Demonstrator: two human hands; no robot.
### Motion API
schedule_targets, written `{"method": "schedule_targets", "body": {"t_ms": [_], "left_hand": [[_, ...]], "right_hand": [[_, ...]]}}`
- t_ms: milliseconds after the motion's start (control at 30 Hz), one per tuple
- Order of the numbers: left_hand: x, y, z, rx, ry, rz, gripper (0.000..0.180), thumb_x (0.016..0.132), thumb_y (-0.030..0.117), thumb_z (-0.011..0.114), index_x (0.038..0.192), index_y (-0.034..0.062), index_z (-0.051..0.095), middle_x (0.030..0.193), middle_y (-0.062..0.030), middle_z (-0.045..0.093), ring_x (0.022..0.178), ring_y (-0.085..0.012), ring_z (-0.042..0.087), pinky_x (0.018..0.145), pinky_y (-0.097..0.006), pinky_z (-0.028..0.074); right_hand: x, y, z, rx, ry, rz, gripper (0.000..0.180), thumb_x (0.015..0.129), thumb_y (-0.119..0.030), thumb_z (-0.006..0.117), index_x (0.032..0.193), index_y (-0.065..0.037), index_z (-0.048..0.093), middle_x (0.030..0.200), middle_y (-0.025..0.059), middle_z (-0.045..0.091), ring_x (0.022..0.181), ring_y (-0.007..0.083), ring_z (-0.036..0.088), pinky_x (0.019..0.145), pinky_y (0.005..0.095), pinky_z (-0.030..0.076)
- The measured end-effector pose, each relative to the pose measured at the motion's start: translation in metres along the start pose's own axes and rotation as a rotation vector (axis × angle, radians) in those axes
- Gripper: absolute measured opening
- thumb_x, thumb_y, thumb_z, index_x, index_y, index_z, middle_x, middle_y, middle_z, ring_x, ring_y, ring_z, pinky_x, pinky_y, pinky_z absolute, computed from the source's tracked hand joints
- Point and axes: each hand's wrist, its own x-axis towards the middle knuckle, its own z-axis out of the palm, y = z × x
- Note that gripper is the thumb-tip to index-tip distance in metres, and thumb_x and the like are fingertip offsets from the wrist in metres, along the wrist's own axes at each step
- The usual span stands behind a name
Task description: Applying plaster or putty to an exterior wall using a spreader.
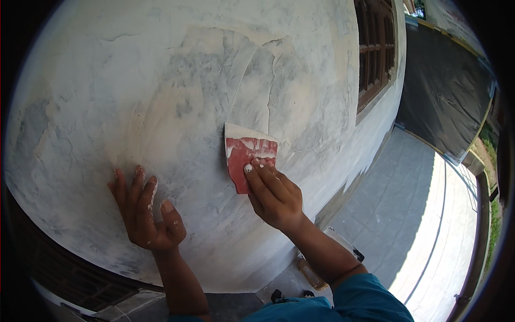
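My right hand (274, 194) grips a red putty scraper (240, 163), its flat face smeared with white paste and its wide edge up against the wall (204, 102). The wall's coat is patchy, white, cream and grey, with raised ridges of putty above the scraper. To the left, my left hand (144, 212) has its fingers spread, the tips at the wall's surface; it holds nothing. White paste spots the fingers of both hands.
A brown-framed window (375, 51) is set in the wall at upper right. Black sheeting (442, 86) hangs beyond it. Grey floor tiles (386, 198) run along the wall's foot, partly sunlit. A tray-like item (343, 240) and a brownish object (311, 275) lie near my right forearm.
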Motion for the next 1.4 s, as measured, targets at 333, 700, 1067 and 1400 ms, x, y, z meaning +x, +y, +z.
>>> {"method": "schedule_targets", "body": {"t_ms": [333, 700, 1067, 1400], "left_hand": [[-0.001, -0.001, 0.003, -0.013, 0.007, -0.01, 0.032, 0.098, 0.02, 0.048, 0.11, -0.0035, 0.066, 0.125, -0.0218, 0.065, 0.134, -0.0472, 0.048, 0.115, -0.062, 0.027], [-0.004, -0.003, 0.001, -0.003, -0.001, -0.007, 0.033, 0.097, 0.019, 0.047, 0.111, -0.0033, 0.066, 0.125, -0.0217, 0.065, 0.133, -0.0471, 0.048, 0.115, -0.063, 0.027], [-0.001, -0.002, 0.003, 0.004, 0.018, -0.005, 0.034, 0.101, 0.022, 0.047, 0.11, -0.0037, 0.067, 0.126, -0.021, 0.065, 0.133, -0.0464, 0.049, 0.115, -0.063, 0.028], [0.0, -0.002, 0.002, 0.015, 0.008, 0.005, 0.035, 0.1, 0.021, 0.045, 0.111, -0.0037, 0.067, 0.126, -0.0214, 0.065, 0.133, -0.0466, 0.048, 0.115, -0.063, 0.028]], "right_hand": [[0.127, 0.073, -0.011, -0.071, 0.292, 0.156, 0.031, 0.084, 0.005, 0.068, 0.113, -0.003, 0.073, 0.107, 0.0132, 0.073, 0.09, 0.0219, 0.073, 0.075, 0.0286, 0.058], [0.003, 0.013, -0.034, 0.116, 0.062, 0.105, 0.035, 0.069, 0.011, 0.068, 0.103, 0.003, 0.073, 0.102, 0.0155, 0.071, 0.094, 0.0297, 0.072, 0.088, 0.0385, 0.059], [-0.015, -0.006, 0.005, 0.013, -0.009, 0.077, 0.035, 0.073, 0.003, 0.073, 0.108, 0.001, 0.071, 0.097, 0.01, 0.066, 0.09, 0.0255, 0.07, 0.081, 0.0346, 0.06], [0.031, 0.08, -0.027, -0.106, 0.254, 0.317, 0.037, 0.078, 0.01, 0.066, 0.113, -0.002, 0.071, 0.109, 0.0115, 0.068, 0.09, 0.022, 0.069, 0.074, 0.0293, 0.057]]}}
